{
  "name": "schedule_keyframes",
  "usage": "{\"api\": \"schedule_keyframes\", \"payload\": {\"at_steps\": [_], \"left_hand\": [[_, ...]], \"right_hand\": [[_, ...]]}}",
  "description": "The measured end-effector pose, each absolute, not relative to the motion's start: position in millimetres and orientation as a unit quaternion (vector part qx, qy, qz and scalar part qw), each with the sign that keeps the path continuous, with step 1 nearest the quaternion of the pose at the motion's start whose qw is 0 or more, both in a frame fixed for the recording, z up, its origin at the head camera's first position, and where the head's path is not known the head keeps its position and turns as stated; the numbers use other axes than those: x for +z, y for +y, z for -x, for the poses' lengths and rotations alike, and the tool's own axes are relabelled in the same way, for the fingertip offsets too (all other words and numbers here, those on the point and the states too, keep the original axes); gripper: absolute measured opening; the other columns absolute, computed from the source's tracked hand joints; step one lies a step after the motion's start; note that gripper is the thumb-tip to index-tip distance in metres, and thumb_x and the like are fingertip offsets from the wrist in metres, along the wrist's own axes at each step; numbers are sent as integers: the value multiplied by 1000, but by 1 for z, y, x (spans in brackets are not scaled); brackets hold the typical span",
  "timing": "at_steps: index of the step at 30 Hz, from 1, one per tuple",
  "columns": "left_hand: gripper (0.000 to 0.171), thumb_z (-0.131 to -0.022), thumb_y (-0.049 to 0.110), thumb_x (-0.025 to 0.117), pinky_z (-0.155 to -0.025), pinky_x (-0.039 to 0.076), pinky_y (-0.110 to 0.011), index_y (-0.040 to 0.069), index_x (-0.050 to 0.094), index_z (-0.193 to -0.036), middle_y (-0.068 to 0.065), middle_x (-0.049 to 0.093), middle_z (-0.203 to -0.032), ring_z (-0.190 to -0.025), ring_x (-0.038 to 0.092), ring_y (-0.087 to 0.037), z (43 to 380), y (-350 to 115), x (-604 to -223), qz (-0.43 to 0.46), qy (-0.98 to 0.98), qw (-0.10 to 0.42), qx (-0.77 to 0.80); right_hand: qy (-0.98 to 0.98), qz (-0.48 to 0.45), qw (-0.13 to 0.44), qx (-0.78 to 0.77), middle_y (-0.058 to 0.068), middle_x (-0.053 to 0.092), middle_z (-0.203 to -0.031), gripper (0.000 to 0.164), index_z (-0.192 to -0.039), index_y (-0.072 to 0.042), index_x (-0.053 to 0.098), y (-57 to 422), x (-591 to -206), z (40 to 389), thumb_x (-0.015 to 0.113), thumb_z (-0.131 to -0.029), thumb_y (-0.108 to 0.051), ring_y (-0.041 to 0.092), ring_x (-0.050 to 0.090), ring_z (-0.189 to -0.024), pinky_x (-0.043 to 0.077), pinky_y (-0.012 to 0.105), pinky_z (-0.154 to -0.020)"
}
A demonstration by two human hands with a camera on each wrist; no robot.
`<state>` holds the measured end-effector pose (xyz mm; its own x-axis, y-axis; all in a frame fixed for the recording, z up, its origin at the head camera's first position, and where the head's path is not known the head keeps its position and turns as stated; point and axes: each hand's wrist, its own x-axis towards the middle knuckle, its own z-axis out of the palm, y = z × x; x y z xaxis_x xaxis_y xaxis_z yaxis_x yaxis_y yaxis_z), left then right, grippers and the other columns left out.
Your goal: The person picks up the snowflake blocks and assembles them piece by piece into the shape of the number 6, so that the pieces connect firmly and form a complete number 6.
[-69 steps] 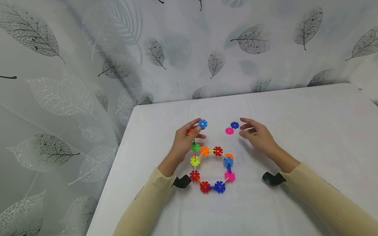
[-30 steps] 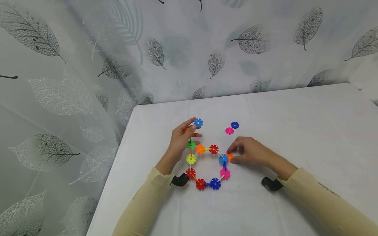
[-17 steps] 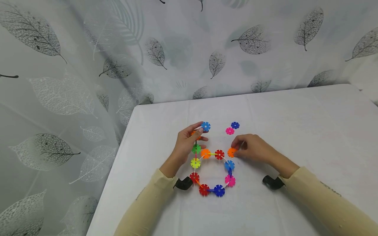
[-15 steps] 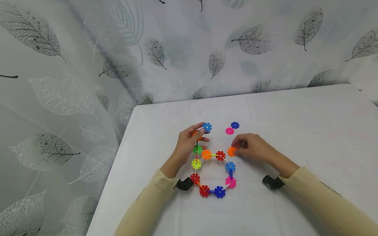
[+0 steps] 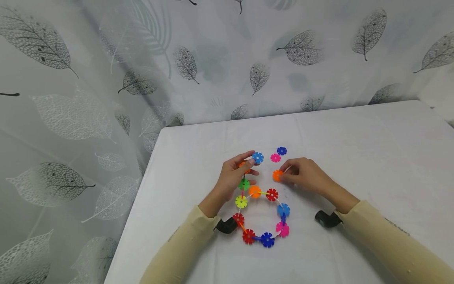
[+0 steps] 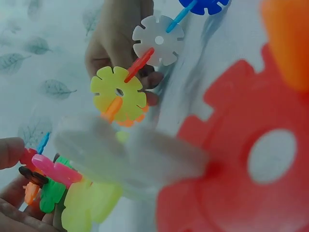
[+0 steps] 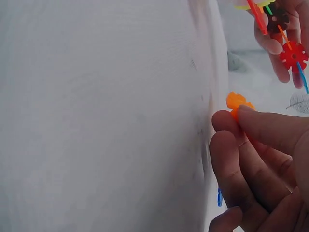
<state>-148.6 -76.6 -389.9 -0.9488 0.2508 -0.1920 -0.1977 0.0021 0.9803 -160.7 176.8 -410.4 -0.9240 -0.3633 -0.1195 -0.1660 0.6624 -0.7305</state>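
My left hand (image 5: 230, 175) pinches a chain of plastic snowflake discs between thumb and fingers, near its far end. That end carries a light-blue disc (image 5: 257, 158), with a green disc (image 5: 244, 184) below the fingers. From there the chain runs into a loop of slotted discs, including a yellow disc (image 5: 241, 202), a pink disc (image 5: 282, 228) and a dark-blue disc (image 5: 267, 240). A red disc (image 6: 227, 159) looms close in the left wrist view. My right hand (image 5: 306, 175) pinches a single orange disc (image 5: 277, 176), right of the raised light-blue one and apart from the loop.
Behind the hands, a loose pink disc (image 5: 275, 157) and a loose dark-blue disc (image 5: 281, 150) lie on the white-covered table (image 5: 372, 157). A leaf-patterned curtain (image 5: 220, 71) hangs along the back and left. Black wrist mounts (image 5: 328, 219) stick out from the sleeves.
My right hand moved from near the loose discs, took hold of the orange disc beside the loop and drew it away. My left hand has shifted right and nearer with the chain.
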Motion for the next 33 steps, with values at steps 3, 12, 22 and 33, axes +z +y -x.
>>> {"api": "schedule_keyframes", "payload": {"at_steps": [3, 12, 22, 33], "left_hand": [[39, -103, 24, 62, -79, 60, -40, 20, 61, -142, -23, 65, -127, -101, 70, -35, 148, -73, -389, -18, 692, 168, 702], [38, -102, 25, 63, -79, 60, -39, 19, 63, -140, -21, 67, -124, -102, 70, -36, 145, -69, -391, -6, 687, 177, 705], [35, -102, 26, 63, -78, 60, -43, 20, 65, -137, -13, 71, -118, -100, 71, -36, 142, -65, -396, 6, 685, 175, 708], [35, -102, 26, 63, -76, 60, -41, 19, 66, -137, -8, 73, -115, -101, 70, -39, 140, -65, -396, -1, 681, 180, 710]], "right_hand": [[896, 141, 123, -403, 0, 71, -83, 18, -104, -9, 72, 176, -407, 160, 78, -91, -21, 16, 66, -71, 56, 32, -65], [880, 131, 77, -450, 4, 74, -88, 18, -101, -10, 73, 173, -397, 158, 79, -91, -24, 21, 69, -76, 57, 32, -67], [870, 133, 49, -472, 6, 75, -89, 22, -103, -7, 71, 169, -394, 154, 78, -92, -25, 24, 72, -78, 56, 31, -65], [863, 125, 43, -487, 7, 76, -92, 22, -103, -8, 71, 167, -393, 151, 77, -92, -26, 23, 73, -82, 56, 29, -65]]}}
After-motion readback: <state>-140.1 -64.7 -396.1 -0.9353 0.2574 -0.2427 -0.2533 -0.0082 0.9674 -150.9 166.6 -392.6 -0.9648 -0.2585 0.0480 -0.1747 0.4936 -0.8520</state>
